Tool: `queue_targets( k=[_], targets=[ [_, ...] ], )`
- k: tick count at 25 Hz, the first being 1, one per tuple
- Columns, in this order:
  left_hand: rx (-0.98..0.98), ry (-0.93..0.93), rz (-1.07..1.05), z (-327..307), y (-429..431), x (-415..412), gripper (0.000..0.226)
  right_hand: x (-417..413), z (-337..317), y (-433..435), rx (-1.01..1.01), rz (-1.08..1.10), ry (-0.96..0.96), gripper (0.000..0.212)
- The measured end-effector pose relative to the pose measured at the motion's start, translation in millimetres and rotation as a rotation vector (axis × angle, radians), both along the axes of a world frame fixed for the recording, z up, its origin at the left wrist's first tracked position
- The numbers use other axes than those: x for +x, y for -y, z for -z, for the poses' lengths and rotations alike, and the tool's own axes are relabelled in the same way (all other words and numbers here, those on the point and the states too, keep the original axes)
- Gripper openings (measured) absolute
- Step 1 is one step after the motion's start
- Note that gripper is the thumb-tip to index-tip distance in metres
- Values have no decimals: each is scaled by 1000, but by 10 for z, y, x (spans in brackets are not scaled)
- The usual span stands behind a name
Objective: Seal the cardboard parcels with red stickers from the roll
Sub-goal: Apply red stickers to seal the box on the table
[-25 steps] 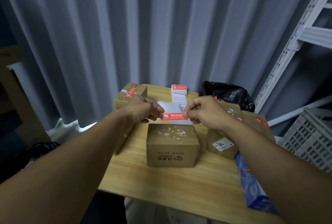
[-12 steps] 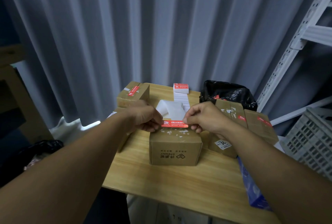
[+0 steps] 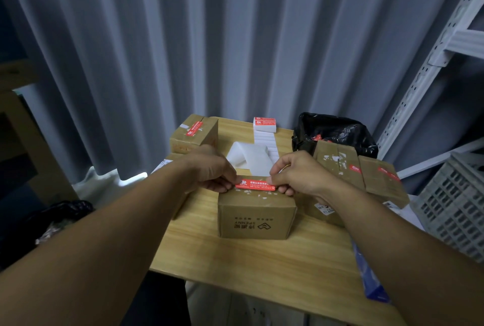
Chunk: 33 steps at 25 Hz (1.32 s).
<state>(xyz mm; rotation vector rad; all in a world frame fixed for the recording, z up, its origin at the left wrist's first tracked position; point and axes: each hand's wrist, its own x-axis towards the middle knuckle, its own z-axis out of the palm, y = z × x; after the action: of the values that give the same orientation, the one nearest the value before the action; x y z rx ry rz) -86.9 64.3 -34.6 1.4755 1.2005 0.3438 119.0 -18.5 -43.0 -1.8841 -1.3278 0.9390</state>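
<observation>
A small cardboard parcel (image 3: 258,218) stands in the middle of the wooden table (image 3: 248,260). A red sticker (image 3: 255,185) lies across the far edge of its top. My left hand (image 3: 209,172) pinches the sticker's left end and my right hand (image 3: 296,175) pinches its right end. Behind the parcel the white backing strip (image 3: 251,158) trails back to the folded sticker stack (image 3: 265,124), which has a red sticker on top.
A stickered parcel (image 3: 193,133) sits at the back left. More stickered parcels (image 3: 361,171) stand to the right, in front of a black plastic bag (image 3: 335,132). A grey crate (image 3: 455,202) and a white metal rack (image 3: 429,64) are at the right. A blue packet (image 3: 366,276) lies at the table's right edge.
Both hands have brought the red sticker down from above the backing strip onto the parcel's top far edge. The view has shifted slightly closer.
</observation>
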Motion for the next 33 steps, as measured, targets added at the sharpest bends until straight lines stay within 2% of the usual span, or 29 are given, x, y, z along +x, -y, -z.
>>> queue_targets(
  k=[8,14,20,33],
  targets=[
    [80,-126,31,12,-10,70,28,19,42,1,7,-9,45,12],
    [94,-136,8,15,1,92,27,11,60,2,27,4,61,11],
    [100,-144,6,13,19,88,27,-10,77,17,35,-10,86,26],
    [98,-166,14,1,26,100,27,-33,35,27,3,-4,63,22]
  ],
)
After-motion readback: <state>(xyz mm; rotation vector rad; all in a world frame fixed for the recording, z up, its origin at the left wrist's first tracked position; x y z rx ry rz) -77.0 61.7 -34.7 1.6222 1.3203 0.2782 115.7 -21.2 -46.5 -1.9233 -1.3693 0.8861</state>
